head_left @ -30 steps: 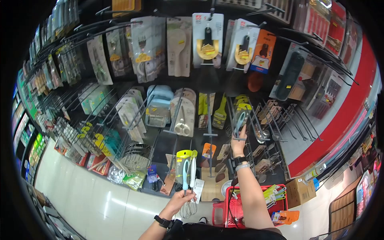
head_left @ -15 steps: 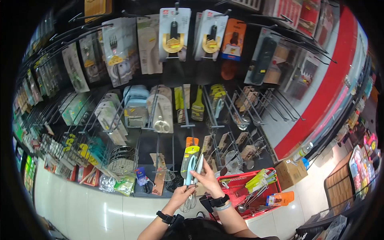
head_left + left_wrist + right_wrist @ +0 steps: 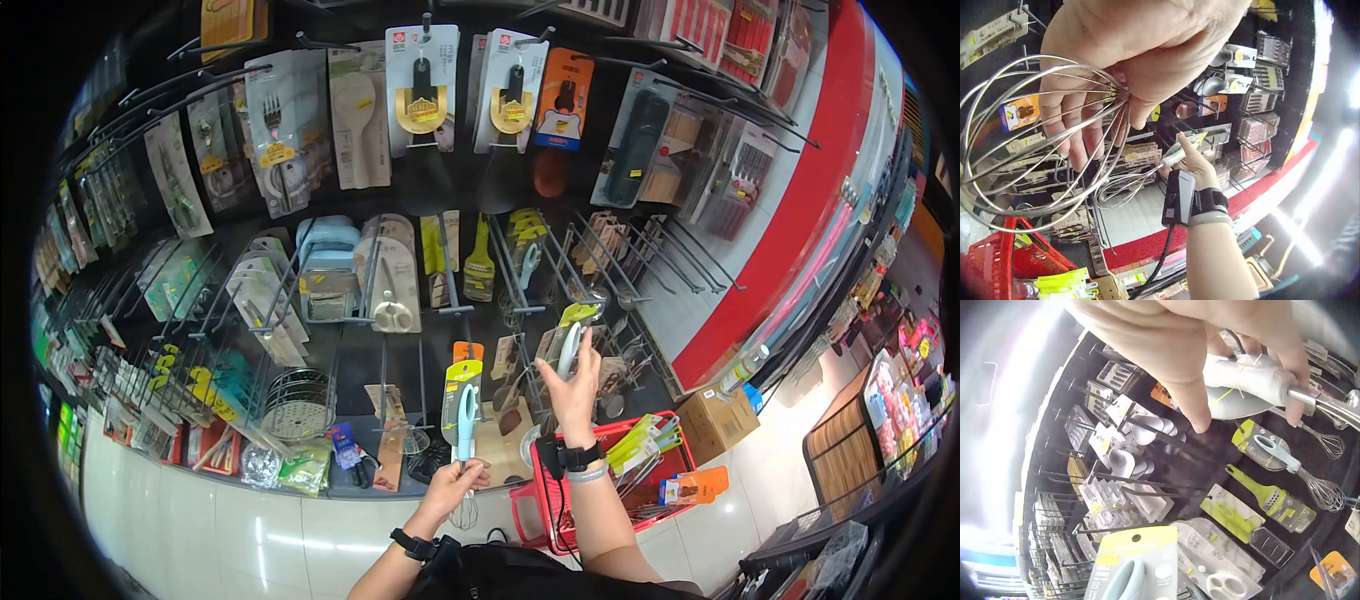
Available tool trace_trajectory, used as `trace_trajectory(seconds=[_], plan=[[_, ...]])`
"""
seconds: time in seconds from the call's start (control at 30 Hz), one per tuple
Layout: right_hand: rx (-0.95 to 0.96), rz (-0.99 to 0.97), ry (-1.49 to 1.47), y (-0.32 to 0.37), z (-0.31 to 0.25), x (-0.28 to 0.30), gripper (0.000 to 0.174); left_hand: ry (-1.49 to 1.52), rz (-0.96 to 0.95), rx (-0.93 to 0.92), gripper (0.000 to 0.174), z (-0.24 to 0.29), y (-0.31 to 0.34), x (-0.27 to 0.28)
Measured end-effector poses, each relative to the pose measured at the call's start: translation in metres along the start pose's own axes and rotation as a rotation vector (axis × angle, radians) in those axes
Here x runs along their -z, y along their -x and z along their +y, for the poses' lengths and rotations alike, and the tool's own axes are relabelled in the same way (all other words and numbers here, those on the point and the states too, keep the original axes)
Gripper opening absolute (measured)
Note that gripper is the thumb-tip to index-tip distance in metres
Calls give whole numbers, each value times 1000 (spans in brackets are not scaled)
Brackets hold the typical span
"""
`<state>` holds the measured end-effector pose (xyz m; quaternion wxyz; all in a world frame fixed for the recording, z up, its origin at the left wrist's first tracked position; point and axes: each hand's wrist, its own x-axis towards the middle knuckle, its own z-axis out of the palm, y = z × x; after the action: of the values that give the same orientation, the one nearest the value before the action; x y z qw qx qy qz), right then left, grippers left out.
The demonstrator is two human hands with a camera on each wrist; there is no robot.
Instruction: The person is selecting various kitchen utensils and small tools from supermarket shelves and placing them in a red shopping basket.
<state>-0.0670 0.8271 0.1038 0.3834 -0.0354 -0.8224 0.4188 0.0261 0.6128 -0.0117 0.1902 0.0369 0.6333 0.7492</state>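
My left hand (image 3: 452, 492) grips a whisk with a pale blue handle (image 3: 466, 425) near the bottom of that handle. A grey and green packaging card (image 3: 461, 376) is on its upper end, and its wire loops hang below the hand. Those loops spread large in the left wrist view, meeting at the whisk's neck (image 3: 1124, 95). To the right, my right hand (image 3: 574, 402) holds a second whisk with a whitish handle (image 3: 569, 350) and a green-topped card. The right wrist view shows this white handle (image 3: 1247, 378) between thumb and fingers.
Another blue-handled whisk (image 3: 530, 265) hangs on a hook beside a green-handled grater (image 3: 480, 265). Long metal hooks jut from the rack towards me. Below my right arm stands a red basket (image 3: 524, 516) with green-carded utensils (image 3: 640, 445). A cardboard box (image 3: 722, 425) sits to its right.
My right hand came back from the hanging whisks to the left hand, took the white-handled whisk, and moved right and upward with it. My left hand now keeps the blue-handled whisk alone.
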Motion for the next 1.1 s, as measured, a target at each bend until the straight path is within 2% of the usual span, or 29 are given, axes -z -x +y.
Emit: trace_trajectory(seconds=[0.3, 0.37, 0.5, 0.67, 0.77, 0.8, 0.9, 0.93, 0.97, 1.0, 1.03, 1.07, 1.1], plan=[[-19, -4, -24, -19, 20, -28, 98, -28, 83, 41, 26, 7, 8, 11], [48, 87, -15, -31, 30, -46, 96, 11, 62, 49, 26, 5, 9, 14], [97, 138, -13, -71, 39, -83, 89, -13, 61, 25, 27, 3, 9, 15], [47, 56, -32, -112, 52, -112, 88, -53, 51, 70, 26, 9, 12, 13], [63, 56, -103, -114, 57, -118, 87, -66, 57, 64, 28, 10, 15, 16], [131, 55, -51, -112, 61, -118, 89, -94, 57, 64, 28, 10, 15, 18], [144, 98, 4, -87, 53, -108, 86, -117, 59, 69, 29, 10, 12, 22], [86, 62, -113, -70, 48, -105, 79, -123, 55, 52, 29, 13, 11, 22], [155, 21, -177, -54, 42, -99, 69, -129, 50, 34, 30, 15, 9, 21], [-66, -235, -135, -35, 38, -88, 59, -121, 44, 29, 29, 16, 7, 20], [-235, -320, -523, -9, 39, -93, 54, -118, 38, 28, 29, 16, 4, 19], [-233, -525, -440, 13, 37, -84, 62, -117, 34, 30, 29, 16, 2, 17], [-293, -635, -574, 31, 9, -66, 77, -118, 25, 31, 29, 17, -1, 15]])
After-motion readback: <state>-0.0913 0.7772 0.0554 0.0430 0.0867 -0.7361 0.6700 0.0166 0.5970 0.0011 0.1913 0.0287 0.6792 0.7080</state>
